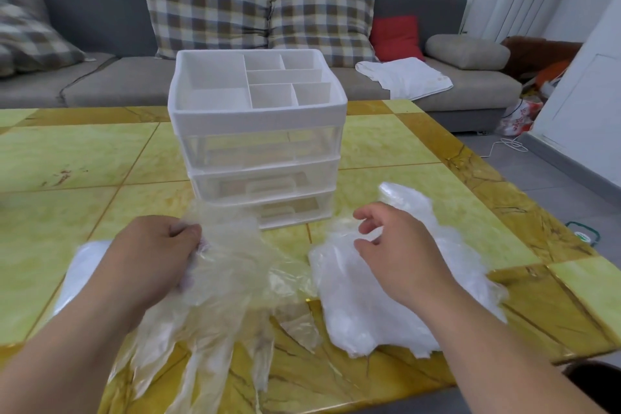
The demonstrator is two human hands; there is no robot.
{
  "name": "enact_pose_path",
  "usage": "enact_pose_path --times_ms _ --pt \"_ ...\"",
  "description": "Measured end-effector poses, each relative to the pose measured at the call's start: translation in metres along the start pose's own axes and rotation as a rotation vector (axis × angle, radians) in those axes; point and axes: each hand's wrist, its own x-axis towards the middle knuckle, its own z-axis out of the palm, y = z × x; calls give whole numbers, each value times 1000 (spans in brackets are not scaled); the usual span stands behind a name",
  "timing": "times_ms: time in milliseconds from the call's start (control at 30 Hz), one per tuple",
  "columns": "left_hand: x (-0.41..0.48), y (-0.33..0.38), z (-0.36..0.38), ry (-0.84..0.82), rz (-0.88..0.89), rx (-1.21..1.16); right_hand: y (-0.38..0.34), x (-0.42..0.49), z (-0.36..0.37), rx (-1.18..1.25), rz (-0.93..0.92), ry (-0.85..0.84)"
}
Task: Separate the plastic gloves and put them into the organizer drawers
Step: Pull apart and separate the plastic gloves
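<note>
A white organizer [258,118] with a divided top tray and clear drawers, all closed, stands mid-table. In front of it my left hand [151,255] grips a bunch of clear yellowish plastic gloves [232,286], whose fingers trail toward the table's near edge. A flat whitish stack of gloves [80,276] lies under my left wrist. On the right a heap of white plastic gloves [366,306] lies on the table. My right hand [400,245] hovers over that heap with its fingers loosely curled and nothing held between them.
The yellow-green tiled table [67,158] extends left and behind the organizer. A green and white object [583,235] sits at the right edge. A grey sofa [100,77] with checked cushions stands beyond, with a white cloth [403,77] on it.
</note>
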Motion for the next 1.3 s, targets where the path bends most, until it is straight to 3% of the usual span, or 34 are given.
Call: enact_pose_path --times_ms 200,433,633,900,1300 --pt "-4 2 5 -17 9 48 -2 17 14 -247 -157 4" --pt "-8 5 6 -48 37 115 -6 30 27 -342 -216 -220" --pt "-7 5 8 -66 64 147 -4 37 37 -368 -206 -135" --pt "-1 2 5 -37 74 101 -6 35 13 -275 -301 -69" --pt "3 3 -12 1 157 -183 -22 14 -50 249 -232 228"
